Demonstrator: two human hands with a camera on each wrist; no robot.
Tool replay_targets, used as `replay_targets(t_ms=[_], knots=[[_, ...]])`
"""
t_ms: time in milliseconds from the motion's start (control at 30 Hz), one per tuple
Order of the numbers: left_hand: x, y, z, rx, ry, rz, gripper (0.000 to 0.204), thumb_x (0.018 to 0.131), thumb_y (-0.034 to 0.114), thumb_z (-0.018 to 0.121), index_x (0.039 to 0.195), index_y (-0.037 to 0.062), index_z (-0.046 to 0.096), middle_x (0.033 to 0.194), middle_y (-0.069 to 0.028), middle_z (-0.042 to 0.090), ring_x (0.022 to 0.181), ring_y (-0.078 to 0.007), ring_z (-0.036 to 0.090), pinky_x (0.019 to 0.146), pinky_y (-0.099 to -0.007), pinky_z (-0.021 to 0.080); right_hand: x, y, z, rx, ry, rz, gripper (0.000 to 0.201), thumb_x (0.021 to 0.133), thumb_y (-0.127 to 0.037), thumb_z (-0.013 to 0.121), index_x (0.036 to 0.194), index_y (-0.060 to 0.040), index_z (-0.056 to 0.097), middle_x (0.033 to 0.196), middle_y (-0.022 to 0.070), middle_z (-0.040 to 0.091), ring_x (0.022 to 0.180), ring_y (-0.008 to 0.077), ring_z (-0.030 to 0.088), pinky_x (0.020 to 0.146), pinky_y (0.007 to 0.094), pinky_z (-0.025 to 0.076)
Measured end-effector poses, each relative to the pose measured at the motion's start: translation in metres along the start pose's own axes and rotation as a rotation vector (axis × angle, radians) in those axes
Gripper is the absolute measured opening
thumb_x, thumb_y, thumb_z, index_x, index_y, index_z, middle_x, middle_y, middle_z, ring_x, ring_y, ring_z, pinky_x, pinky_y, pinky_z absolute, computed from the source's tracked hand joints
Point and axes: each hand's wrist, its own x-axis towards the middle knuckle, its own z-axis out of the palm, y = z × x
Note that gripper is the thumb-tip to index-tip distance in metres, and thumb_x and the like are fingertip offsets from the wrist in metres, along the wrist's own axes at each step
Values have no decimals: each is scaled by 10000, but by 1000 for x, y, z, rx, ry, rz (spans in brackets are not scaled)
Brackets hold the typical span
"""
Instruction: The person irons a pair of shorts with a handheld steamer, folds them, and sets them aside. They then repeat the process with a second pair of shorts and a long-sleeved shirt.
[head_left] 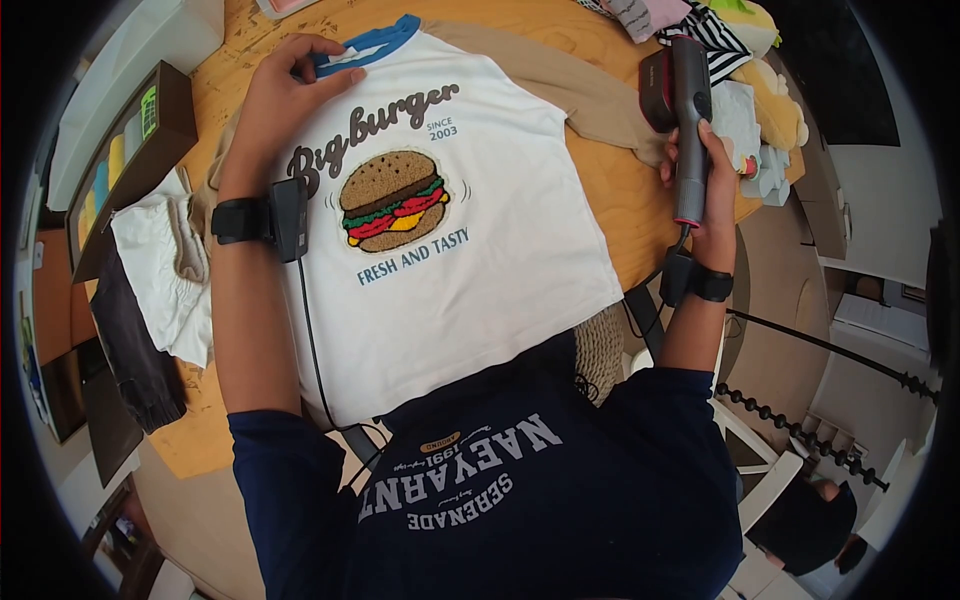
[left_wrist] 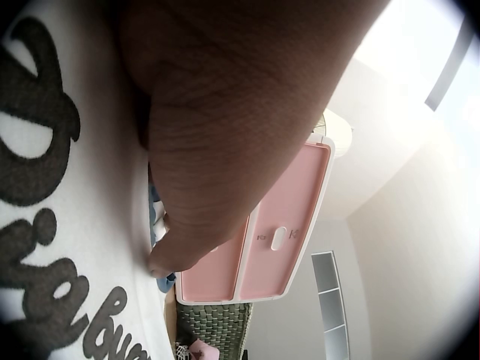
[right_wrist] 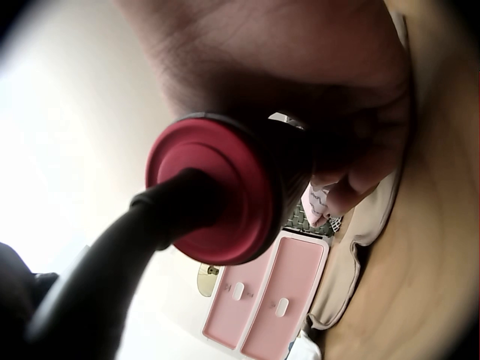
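Note:
A white T-shirt point(head_left: 490, 230) with a blue collar point(head_left: 395, 40), beige sleeves and a burger print lies spread out with its collar away from the body. At the left part of the collar is my left hand point(head_left: 292, 90), thumb and fingers apart on the cloth; the thumb point(left_wrist: 176, 251) also rests near the collar in the left wrist view. My right hand point(head_left: 700, 165) grips the grey handle of a garment steamer point(head_left: 690, 90) over the beige sleeve on the right. Its red base point(right_wrist: 214, 187) and black cord point(right_wrist: 97, 270) show in the right wrist view.
Folded white cloth point(head_left: 165, 270) and dark cloth point(head_left: 135, 350) lie at the table's left edge beside a brown box point(head_left: 165, 120). Clothes and a yellow plush item point(head_left: 775, 95) are piled at the back right. The steamer's cord hangs by the right wrist.

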Motion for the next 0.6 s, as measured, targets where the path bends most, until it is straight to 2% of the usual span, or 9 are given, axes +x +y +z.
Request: replay_targets(t_ms=[300,400,467,600], knots=[[0,-2,1,-5,5,-10,335,805,251,851,1076,86,741,762,61,447,715,-60,435,675,-229,360,-1,1,-8,-7,39,-9,443,1001,-468,552,1026,-30,615,817,65,591,584,171,615,543,278,487],[1,-4,2,-24,23,2,397,764,301,877,1058,70,744,759,41,456,707,-80,444,632,-246,362,-6,2,-10,-16,63,-18,446,999,-463,563,1037,-22,619,833,69,596,580,167,609,548,281,488],[1,-5,2,-15,23,9,391,769,299,874,1058,72,743,755,45,450,700,-79,441,629,-244,361,-13,2,-5,-76,140,-52,452,998,-459,567,1005,-12,639,815,65,611,578,152,598,560,274,479],[1,-2,1,-27,5,-9,382,774,290,871,1060,73,742,752,50,446,696,-74,436,627,-239,358,-42,-3,17,-223,181,-69,459,997,-453,570,957,-4,659,776,55,621,578,135,587,567,263,465]])
